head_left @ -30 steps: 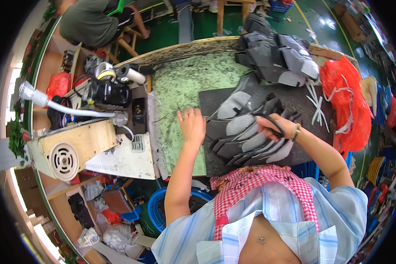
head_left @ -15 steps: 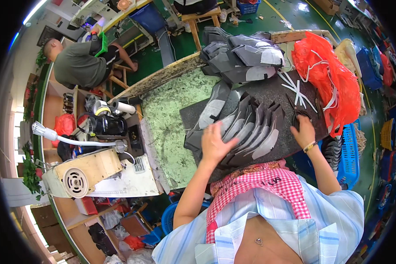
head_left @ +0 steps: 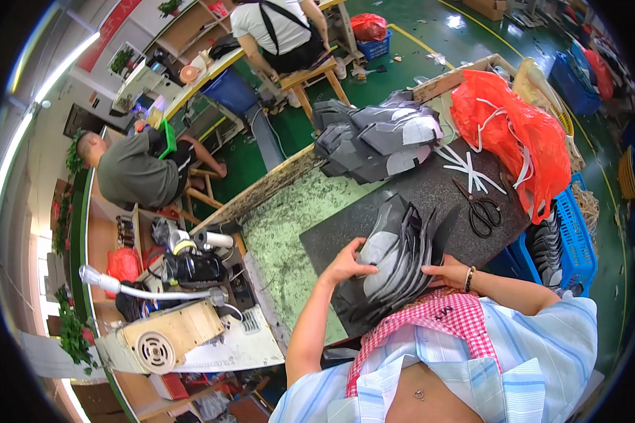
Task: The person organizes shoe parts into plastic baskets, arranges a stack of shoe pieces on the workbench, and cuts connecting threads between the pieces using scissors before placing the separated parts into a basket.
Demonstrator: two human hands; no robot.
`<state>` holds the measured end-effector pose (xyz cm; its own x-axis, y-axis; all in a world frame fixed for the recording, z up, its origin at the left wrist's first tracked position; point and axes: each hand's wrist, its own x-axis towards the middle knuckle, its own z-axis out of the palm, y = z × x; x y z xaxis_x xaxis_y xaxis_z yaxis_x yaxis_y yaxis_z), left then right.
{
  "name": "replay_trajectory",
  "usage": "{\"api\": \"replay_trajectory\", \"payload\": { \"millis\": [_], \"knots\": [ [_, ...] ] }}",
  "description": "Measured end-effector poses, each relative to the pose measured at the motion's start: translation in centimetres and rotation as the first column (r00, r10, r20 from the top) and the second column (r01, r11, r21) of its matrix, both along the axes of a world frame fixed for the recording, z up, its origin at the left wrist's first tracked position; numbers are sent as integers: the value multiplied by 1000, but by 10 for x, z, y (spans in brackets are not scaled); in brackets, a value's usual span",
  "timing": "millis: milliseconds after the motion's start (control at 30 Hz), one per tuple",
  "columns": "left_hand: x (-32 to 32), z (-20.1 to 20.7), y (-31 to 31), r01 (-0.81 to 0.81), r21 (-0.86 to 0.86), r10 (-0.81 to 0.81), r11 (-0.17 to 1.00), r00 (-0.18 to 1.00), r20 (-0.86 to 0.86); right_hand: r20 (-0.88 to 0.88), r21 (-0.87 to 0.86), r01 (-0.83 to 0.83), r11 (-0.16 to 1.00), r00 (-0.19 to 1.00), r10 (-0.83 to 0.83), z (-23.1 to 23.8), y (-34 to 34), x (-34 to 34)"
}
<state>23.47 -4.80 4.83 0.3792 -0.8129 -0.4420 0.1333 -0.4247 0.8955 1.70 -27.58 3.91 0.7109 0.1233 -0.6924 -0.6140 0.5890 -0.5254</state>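
Fanned grey felt pieces [head_left: 395,257] now gathered upright.

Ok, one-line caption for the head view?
Both hands, left hand and right hand, gather a stack of grey cut pieces on a dark mat.

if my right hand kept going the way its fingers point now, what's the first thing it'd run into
The right hand points left, its fingertips already against the gathered stack of grey cut pieces. Pushing on, it would probably press that stack toward the left hand.
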Motion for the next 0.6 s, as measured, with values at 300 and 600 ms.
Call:
{"api": "replay_trajectory", "payload": {
  "millis": [300,600],
  "knots": [
    [85,170,-133,138,-199,-40,970,903,428,416,-399,416,817,876,-243,104,-75,39],
    [115,101,-210,-65,251,-228,966,243,943,130,-694,316,647,939,-319,14,-148,119]
  ]
}}
